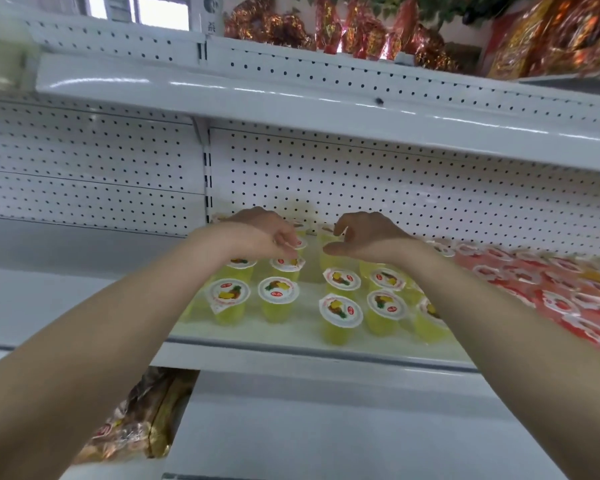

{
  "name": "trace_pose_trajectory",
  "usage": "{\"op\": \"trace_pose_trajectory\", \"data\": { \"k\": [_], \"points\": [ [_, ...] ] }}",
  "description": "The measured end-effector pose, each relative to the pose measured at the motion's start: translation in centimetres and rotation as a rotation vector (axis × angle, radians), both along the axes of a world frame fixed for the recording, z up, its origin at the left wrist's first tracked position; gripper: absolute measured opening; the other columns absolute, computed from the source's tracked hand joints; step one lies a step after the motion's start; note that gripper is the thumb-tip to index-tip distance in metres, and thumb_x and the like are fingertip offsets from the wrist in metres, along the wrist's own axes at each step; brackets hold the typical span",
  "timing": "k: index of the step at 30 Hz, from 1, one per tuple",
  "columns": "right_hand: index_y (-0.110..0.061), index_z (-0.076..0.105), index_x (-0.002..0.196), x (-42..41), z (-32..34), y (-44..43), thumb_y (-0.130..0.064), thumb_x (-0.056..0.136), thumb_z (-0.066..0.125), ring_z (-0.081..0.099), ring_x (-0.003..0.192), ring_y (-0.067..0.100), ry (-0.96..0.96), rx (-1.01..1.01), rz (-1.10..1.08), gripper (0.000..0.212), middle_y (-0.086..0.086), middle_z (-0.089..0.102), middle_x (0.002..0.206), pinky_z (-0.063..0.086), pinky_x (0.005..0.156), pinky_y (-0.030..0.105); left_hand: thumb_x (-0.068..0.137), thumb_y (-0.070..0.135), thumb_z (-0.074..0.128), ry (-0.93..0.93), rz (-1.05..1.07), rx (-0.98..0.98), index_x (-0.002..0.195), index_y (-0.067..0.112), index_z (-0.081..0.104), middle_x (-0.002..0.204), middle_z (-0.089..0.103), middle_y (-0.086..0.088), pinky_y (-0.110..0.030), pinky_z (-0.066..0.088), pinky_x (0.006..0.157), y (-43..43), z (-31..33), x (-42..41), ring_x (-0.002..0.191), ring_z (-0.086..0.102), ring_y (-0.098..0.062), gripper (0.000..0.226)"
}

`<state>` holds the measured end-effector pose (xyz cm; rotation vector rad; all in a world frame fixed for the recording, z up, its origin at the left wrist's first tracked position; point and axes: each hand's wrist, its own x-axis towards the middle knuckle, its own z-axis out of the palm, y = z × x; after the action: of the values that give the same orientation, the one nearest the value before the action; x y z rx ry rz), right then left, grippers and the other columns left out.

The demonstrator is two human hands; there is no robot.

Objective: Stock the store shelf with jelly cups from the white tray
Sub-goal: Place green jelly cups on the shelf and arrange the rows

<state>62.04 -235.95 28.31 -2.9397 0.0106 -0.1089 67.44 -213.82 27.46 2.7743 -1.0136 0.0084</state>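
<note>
Over the back half of the white shelf (291, 353), I am watching two bare forearms reaching in from below the shelf's front lip, wrists bending so that both hands are drooping toward the stock. The left hand (264, 233) is hanging palm down, its fingers (286, 242) bending downward and their tips touching the lid of a rear cup (300, 242). I cannot tell whether they are pinching its rim or only resting on it. The right hand (368, 237) is arching over the same back part of the shelf, thumb sticking out sideways and forefinger curling above it. Another yellow cup (325, 239) is showing in the gap between them, and I cannot tell whether that is a grip or a loose cupping. The two hands are hovering near each other, not touching. The yellow jelly cups (278, 291) are standing upright on the shelf, lids up, in rows running from near its front lip to its back. Toward the shelf's right end, red jelly cups (551, 303) are crowding together. A pegboard panel (326, 174) is rising behind the shelf, an upper shelf (291, 109) above it is carrying foil packs (361, 29), and bagged goods (142, 427) are lying below it.
</note>
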Motion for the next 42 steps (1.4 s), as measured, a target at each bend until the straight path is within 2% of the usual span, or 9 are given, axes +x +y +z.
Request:
{"op": "trace_pose_trajectory", "data": {
  "k": [4,6,9,20,25,29,32,37,42],
  "points": [
    [-0.015,0.070,0.106,-2.5,0.4,1.7,-0.076,0.073,0.060,0.064,0.100,0.025,0.215,-0.175,0.002,0.069,0.007,0.068,0.109,0.053,0.082,0.036,0.087,0.063,0.053,-0.059,-0.019,0.121,0.129,0.037,0.057,0.131,0.057,0.009,-0.025,0.040,0.086,0.2,-0.7,-1.5,0.114,0.052,-0.015,0.049],
    [-0.010,0.070,0.105,-2.8,-0.4,2.2,-0.072,0.070,0.062,0.066,0.100,0.027,0.205,-0.205,-0.012,0.071,0.011,0.070,0.109,0.055,0.083,0.038,0.087,0.061,0.053,-0.093,-0.009,0.119,0.133,0.036,0.054,0.141,0.050,0.007,-0.027,0.037,0.091,-0.1,-1.2,-1.7,0.124,0.047,-0.019,0.052],
    [-0.008,0.069,0.109,-2.9,-1.0,2.8,-0.064,0.068,0.064,0.067,0.099,0.027,0.153,-0.198,-0.050,0.070,0.012,0.070,0.111,0.056,0.084,0.040,0.086,0.058,0.055,-0.094,-0.006,0.082,0.131,0.037,0.055,0.137,0.054,0.004,-0.029,0.041,0.089,-0.6,-2.1,-1.4,0.120,0.049,-0.022,0.050],
    [-0.020,0.063,0.120,-2.1,-2.3,3.0,-0.067,0.076,0.063,0.057,0.103,0.023,0.064,-0.111,-0.154,0.065,0.004,0.062,0.116,0.050,0.085,0.034,0.086,0.057,0.058,-0.049,0.013,0.034,0.129,0.037,0.056,0.141,0.049,0.008,-0.032,0.037,0.095,-0.5,-2.0,-1.5,0.126,0.043,-0.021,0.048],
    [-0.027,0.057,0.131,-3.0,-2.4,2.5,-0.071,0.079,0.058,0.051,0.121,0.024,0.026,-0.031,-0.140,0.069,0.001,0.059,0.129,0.044,0.099,0.038,0.089,0.059,0.054,-0.077,0.005,-0.051,0.134,0.035,0.055,0.141,0.052,0.006,-0.032,0.039,0.101,0.3,-1.8,-2.6,0.127,0.045,-0.021,0.051],
    [-0.027,0.065,0.114,-5.0,-1.9,2.4,-0.065,0.083,0.060,0.058,0.107,0.021,-0.107,0.003,-0.091,0.048,-0.002,0.066,0.107,0.047,0.087,0.033,0.086,0.055,0.061,-0.126,-0.042,-0.205,0.120,0.034,0.066,0.120,0.064,0.011,-0.023,0.040,0.078,2.0,-1.5,-4.6,0.110,0.057,-0.010,0.040],
    [-0.026,0.070,0.095,-7.5,-1.2,2.6,-0.062,0.083,0.064,0.059,0.088,0.011,-0.068,0.083,-0.002,0.038,-0.010,0.065,0.090,0.044,0.071,0.026,0.084,0.058,0.062,-0.144,-0.049,-0.171,0.114,0.037,0.067,0.110,0.066,0.015,-0.020,0.034,0.066,3.0,-1.5,-6.3,0.105,0.057,-0.008,0.037],
    [-0.031,0.063,0.122,-9.8,-1.6,3.2,-0.071,0.067,0.073,0.059,0.105,0.011,0.163,0.057,0.058,0.069,-0.011,0.063,0.112,0.048,0.094,0.032,0.078,0.065,0.064,-0.134,-0.073,-0.075,0.125,0.034,0.062,0.120,0.064,0.009,-0.029,0.042,0.088,3.5,-2.5,-7.4,0.113,0.056,-0.016,0.056],
    [-0.023,0.060,0.128,-9.8,-2.6,4.1,-0.048,0.073,0.078,0.057,0.106,0.019,0.103,-0.077,0.081,0.062,-0.002,0.063,0.114,0.050,0.089,0.037,0.076,0.061,0.067,-0.154,-0.051,-0.031,0.129,0.035,0.057,0.123,0.063,0.005,-0.033,0.046,0.087,3.2,-3.6,-7.2,0.112,0.056,-0.020,0.059]
  ]
}}
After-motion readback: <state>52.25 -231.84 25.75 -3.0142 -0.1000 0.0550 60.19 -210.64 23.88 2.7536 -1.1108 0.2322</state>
